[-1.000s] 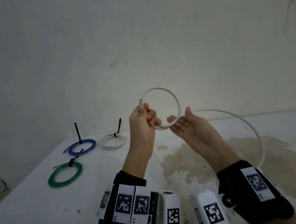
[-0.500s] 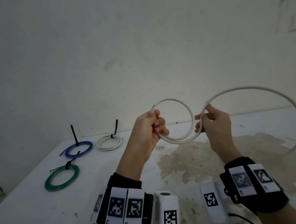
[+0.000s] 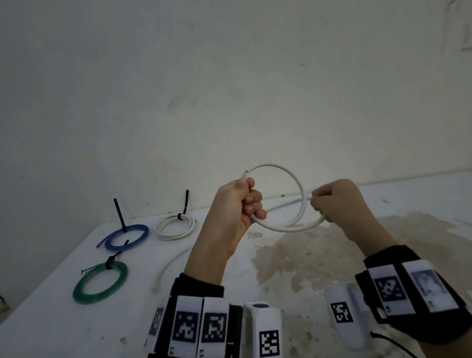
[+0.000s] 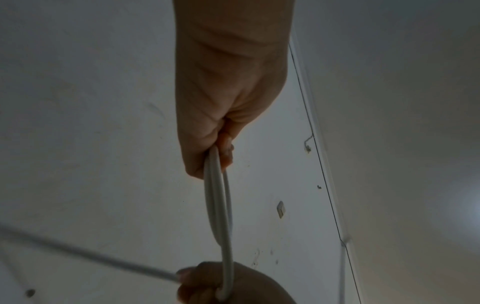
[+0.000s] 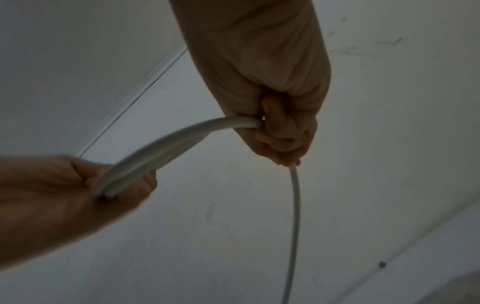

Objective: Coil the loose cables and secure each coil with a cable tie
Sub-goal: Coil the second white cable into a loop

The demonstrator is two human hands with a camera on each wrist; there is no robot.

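Three coils already lie finished at the far left of the surface [image 3: 73, 344]: a blue coil [image 3: 127, 238], a white coil [image 3: 174, 225] and a green coil [image 3: 99, 283], each cinched with a black cable tie whose tail sticks up or out. The fourth cable, a white cable [image 3: 291, 225], is only partly wound and is held up in the air above the surface, in front of the wall. The left hand [image 3: 238, 206] has its fingers curled round the gathered turns, with the cut end of the cable poking up just past the thumb; the left wrist view shows about two turns lying side by side in that grip. The right hand [image 3: 335, 202] is closed in a fist round the cable at the opposite side of the loop, and the right wrist view shows the free length running out below its fingers. That remaining length appears to trail down to the surface, where a loose white stretch lies near the left forearm. By my judgement the task is well past halfway: what remains is to wind in this slack, then bind the coil with a tie. No spare tie is visible in any view.
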